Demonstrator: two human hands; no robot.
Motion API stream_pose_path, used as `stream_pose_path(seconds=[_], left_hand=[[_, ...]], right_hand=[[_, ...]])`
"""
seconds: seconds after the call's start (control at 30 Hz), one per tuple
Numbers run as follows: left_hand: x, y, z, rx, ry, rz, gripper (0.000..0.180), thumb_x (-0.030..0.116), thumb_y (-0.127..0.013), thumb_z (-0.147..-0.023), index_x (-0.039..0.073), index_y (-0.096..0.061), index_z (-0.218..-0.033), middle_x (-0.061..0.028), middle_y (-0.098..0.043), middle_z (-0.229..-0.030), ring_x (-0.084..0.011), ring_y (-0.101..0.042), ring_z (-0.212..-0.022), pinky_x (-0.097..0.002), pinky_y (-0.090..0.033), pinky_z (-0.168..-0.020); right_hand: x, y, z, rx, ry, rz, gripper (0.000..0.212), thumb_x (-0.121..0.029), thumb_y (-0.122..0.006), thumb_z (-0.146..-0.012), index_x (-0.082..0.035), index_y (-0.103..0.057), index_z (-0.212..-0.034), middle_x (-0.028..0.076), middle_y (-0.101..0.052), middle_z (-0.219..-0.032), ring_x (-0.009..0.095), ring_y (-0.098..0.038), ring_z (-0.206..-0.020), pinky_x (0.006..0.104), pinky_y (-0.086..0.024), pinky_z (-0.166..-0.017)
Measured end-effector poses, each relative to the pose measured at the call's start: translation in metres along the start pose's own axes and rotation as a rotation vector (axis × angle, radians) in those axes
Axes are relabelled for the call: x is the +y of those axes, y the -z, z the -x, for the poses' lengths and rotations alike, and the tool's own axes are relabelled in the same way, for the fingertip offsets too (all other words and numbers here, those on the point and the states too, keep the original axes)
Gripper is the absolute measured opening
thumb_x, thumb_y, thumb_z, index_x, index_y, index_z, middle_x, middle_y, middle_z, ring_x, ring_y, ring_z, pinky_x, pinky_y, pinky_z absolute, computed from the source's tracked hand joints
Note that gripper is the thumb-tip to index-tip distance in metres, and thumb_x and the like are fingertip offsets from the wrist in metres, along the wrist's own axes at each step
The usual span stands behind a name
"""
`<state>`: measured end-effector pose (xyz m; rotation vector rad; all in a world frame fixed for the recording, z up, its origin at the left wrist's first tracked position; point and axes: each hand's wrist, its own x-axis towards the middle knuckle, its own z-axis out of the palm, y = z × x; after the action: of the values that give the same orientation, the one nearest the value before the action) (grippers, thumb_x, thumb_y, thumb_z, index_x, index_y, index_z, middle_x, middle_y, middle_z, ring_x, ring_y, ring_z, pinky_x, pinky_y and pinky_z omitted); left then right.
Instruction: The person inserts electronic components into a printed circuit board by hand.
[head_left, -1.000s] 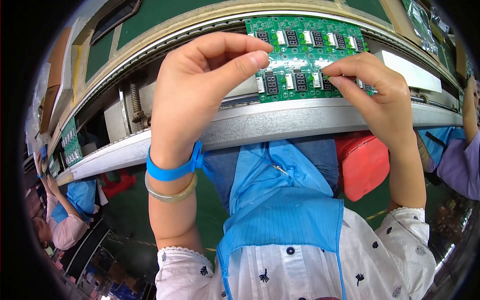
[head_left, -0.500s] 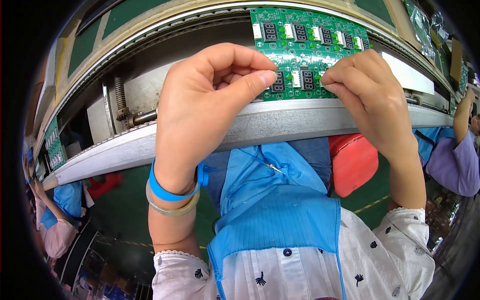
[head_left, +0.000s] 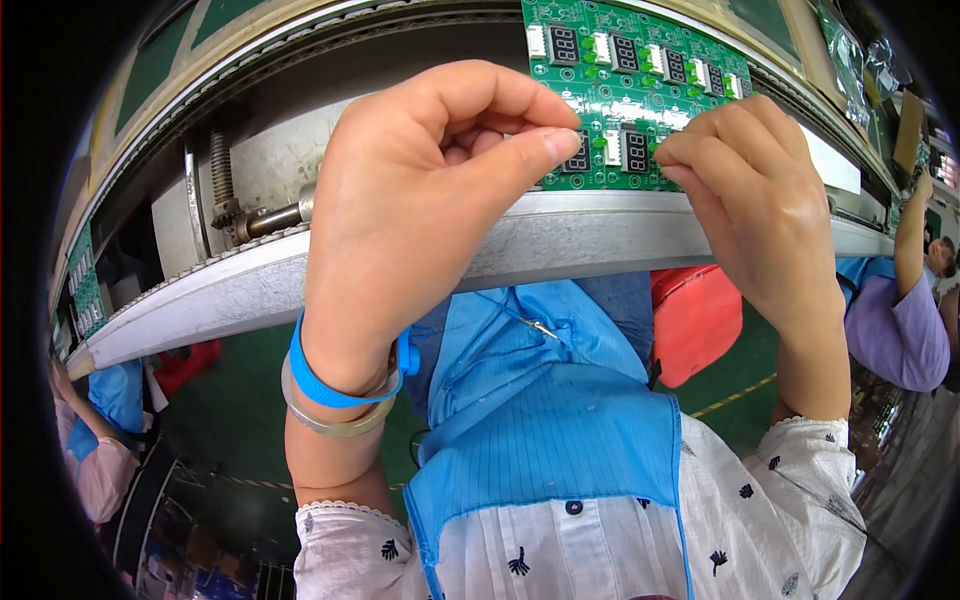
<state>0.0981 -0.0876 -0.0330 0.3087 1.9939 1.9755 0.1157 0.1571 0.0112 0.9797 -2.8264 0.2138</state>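
A green circuit board panel [head_left: 610,95] lies on the conveyor, carrying rows of black digit displays [head_left: 635,152], white connectors [head_left: 612,148] and small green LEDs [head_left: 599,143]. Above its near left corner is my left hand [head_left: 430,170], thumb and forefinger drawn together; whatever is between the tips is too small to make out. My right hand [head_left: 750,190] pinches close over the near row, just right of a display. A bit of green shows by its fingertips, but I cannot tell whether they grip it. My hands partly cover the panel's near row.
A metal conveyor rail [head_left: 580,225] runs along the near side of the panel. Left of it sit a spring [head_left: 221,170] and a shaft [head_left: 268,220]. A red stool [head_left: 697,325] stands below the rail. Co-workers' arms show at both sides, near another board [head_left: 86,285] at far left.
The circuit board has shifted right and slightly up in the view. Both pinching hands have moved with it, staying over its near row.
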Motion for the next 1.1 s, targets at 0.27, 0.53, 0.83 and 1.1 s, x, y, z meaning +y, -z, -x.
stream_pose_path(seconds=[0.27, 0.53, 0.83, 1.1], left_hand=[[-0.002, -0.001, 0.000, 0.011, -0.018, 0.003, 0.015, 0.001, -0.074, -0.093, 0.000, -0.074, -0.108, -0.0034, -0.074, -0.098, -0.0076, -0.068, -0.089, -0.0198, -0.053, -0.082], [-0.002, 0.002, 0.001, 0.020, -0.030, -0.031, 0.015, 0.001, -0.074, -0.093, -0.001, -0.074, -0.108, -0.0033, -0.074, -0.099, -0.0074, -0.068, -0.090, -0.0199, -0.053, -0.082], [-0.003, 0.002, 0.003, 0.031, 0.018, 0.008, 0.016, 0.001, -0.072, -0.094, -0.002, -0.074, -0.110, -0.0050, -0.075, -0.101, -0.0084, -0.068, -0.091, -0.0212, -0.053, -0.084], [0.003, -0.001, 0.002, 0.029, 0.035, -0.058, 0.015, 0.001, -0.072, -0.094, -0.002, -0.074, -0.109, -0.0043, -0.074, -0.102, -0.0078, -0.067, -0.093, -0.0211, -0.052, -0.085]], right_hand=[[-0.003, -0.001, -0.003, -0.031, 0.012, 0.066, 0.021, 0.000, -0.076, -0.075, -0.005, -0.068, -0.094, 0.005, -0.064, -0.090, 0.027, -0.061, -0.086, 0.0386, -0.049, -0.075], [-0.007, -0.001, -0.006, -0.061, -0.009, 0.046, 0.018, 0.002, -0.075, -0.077, -0.004, -0.069, -0.093, 0.007, -0.065, -0.088, 0.028, -0.061, -0.085, 0.0393, -0.050, -0.074], [-0.003, 0.002, 0.001, -0.026, -0.119, -0.083, 0.015, 0.002, -0.076, -0.082, -0.002, -0.073, -0.096, 0.010, -0.068, -0.090, 0.027, -0.064, -0.088, 0.0360, -0.052, -0.077], [0.012, -0.005, 0.014, 0.180, -0.171, -0.148, 0.010, -0.002, -0.074, -0.084, -0.003, -0.073, -0.094, 0.010, -0.068, -0.088, 0.030, -0.062, -0.084, 0.0379, -0.049, -0.073]])
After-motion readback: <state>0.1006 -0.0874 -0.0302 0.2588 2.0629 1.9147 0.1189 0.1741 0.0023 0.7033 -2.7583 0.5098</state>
